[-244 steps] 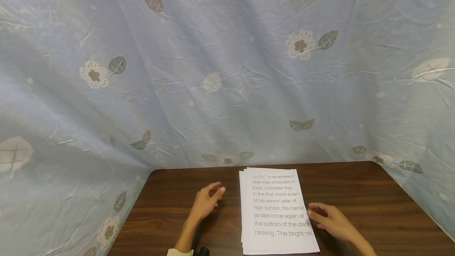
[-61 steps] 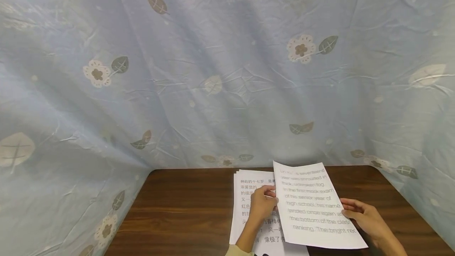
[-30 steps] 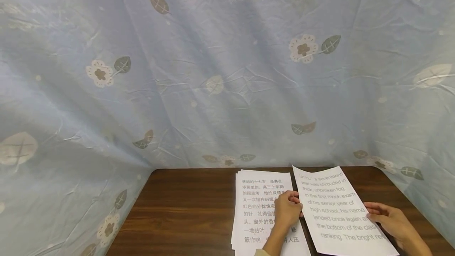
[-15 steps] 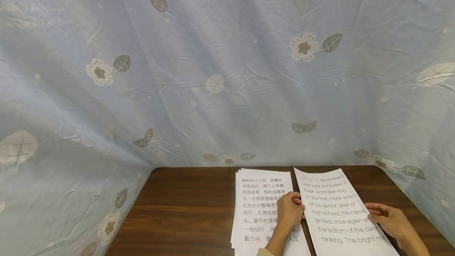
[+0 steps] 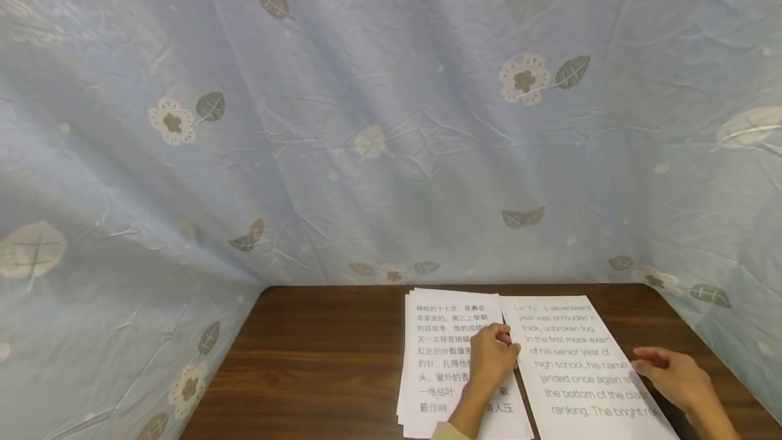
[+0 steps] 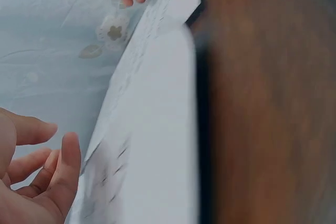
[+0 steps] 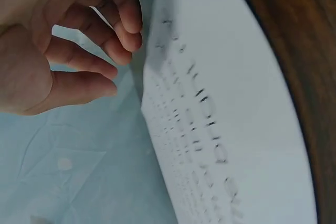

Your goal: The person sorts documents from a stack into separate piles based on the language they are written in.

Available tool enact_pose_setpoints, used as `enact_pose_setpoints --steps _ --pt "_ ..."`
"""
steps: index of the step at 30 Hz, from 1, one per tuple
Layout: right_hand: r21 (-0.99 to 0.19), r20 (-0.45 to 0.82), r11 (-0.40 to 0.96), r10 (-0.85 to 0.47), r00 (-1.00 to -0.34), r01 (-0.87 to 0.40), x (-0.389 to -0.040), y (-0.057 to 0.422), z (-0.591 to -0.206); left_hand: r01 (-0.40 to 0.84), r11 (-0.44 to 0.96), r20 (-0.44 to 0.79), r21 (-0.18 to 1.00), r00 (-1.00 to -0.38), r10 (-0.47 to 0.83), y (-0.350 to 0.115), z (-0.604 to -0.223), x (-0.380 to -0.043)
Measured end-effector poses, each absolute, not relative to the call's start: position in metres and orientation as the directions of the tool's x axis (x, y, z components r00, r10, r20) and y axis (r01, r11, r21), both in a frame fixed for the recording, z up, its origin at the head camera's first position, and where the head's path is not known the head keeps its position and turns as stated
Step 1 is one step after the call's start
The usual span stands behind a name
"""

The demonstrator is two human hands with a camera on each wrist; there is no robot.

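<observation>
On the right of the dark table lies a sheet of paper with English print (image 5: 574,372). Left of it is a stack of papers (image 5: 436,358), its top page printed in Chinese, the edges slightly uneven. My left hand (image 5: 493,362) is over the stack's right side, close to the English sheet's left edge; in the left wrist view a gap shows between the thumb and fingers (image 6: 68,156). Beside the English sheet's right edge is my right hand (image 5: 675,379), fingers loosely bent; the right wrist view shows nothing between its thumb and fingers (image 7: 123,40).
The wood-grain table (image 5: 305,365) extends to the left of the stack. A blue-grey curtain (image 5: 391,155) with leaf and flower prints hangs behind the table and along both sides.
The English sheet was lifted off the stack, carried right and lowered; it now lies flat. Both hands have let go of its edges, and the Chinese page beneath has come into view.
</observation>
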State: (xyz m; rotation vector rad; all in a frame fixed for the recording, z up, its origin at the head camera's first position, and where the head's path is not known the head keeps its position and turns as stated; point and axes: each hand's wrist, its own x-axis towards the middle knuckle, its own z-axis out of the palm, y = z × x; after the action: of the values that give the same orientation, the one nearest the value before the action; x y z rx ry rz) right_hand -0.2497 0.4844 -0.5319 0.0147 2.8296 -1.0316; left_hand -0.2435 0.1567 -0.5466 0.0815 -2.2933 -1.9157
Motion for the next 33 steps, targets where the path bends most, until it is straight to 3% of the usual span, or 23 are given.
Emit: enact_pose_setpoints --steps 2,10,23,33 --pt "-0.631 -0.109 0.775 -0.035 -0.993 0.042 -0.249 0.479 -0.526 0.083 0.196 0.110 0.977 -0.985 -0.134 0.146 -0.541 -0.244" --pt "-0.783 -0.171 0.618 -0.109 -0.979 0.068 -0.250 0.445 -0.511 0.087 0.301 0.128 0.950 -0.985 -0.119 0.096 -0.530 -0.245" --pt "-0.850 -0.147 0.526 -0.191 -0.970 0.026 -0.250 0.385 -0.512 0.103 0.410 0.189 0.906 -0.966 -0.174 0.013 -0.531 -0.232" --pt "-0.906 -0.145 0.422 -0.205 -0.968 0.047 -0.248 0.340 -0.523 0.069 0.468 0.164 0.881 -0.973 -0.165 -0.043 -0.537 -0.229"
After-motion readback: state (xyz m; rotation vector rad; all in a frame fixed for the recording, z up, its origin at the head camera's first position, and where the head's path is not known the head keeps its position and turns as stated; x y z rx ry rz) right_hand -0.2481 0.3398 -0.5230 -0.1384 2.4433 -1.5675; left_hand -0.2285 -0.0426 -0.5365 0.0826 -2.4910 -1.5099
